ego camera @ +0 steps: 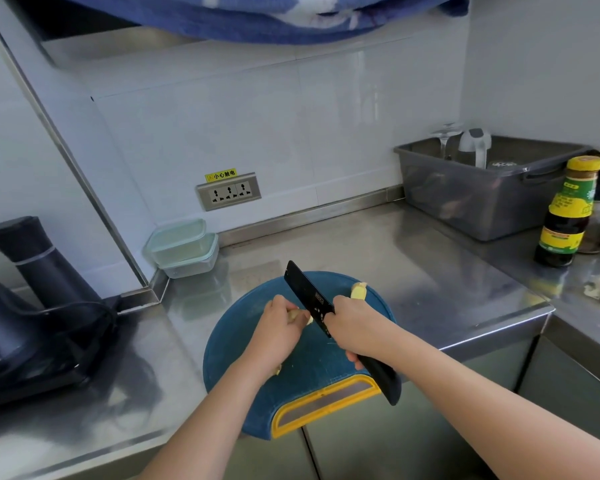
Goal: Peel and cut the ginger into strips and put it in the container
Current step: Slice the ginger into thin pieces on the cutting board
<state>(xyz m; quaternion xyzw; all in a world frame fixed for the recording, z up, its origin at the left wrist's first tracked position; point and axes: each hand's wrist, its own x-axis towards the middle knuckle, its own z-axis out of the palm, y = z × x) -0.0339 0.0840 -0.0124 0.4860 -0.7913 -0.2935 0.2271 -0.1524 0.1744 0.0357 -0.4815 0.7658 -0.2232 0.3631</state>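
A round blue cutting board (312, 386) with a yellow handle lies on the steel counter in front of me. My left hand (278, 332) grips a pale yellow piece of ginger (300, 317) on the board. My right hand (355, 327) holds a black cleaver (309, 296) by its handle, the blade angled up and left against the ginger. A second ginger piece (359, 291) lies at the board's far right edge. A small peel scrap (277, 370) shows by my left wrist. Two stacked clear containers (182, 247) with pale green rims sit at the wall.
A dark kettle and cable (32, 306) occupy the counter's left. A grey plastic tub (482, 192) holding a glass and a jug stands back right. A sauce bottle (568, 216) with a yellow cap is beside it. A wall socket (228, 191) sits above the counter.
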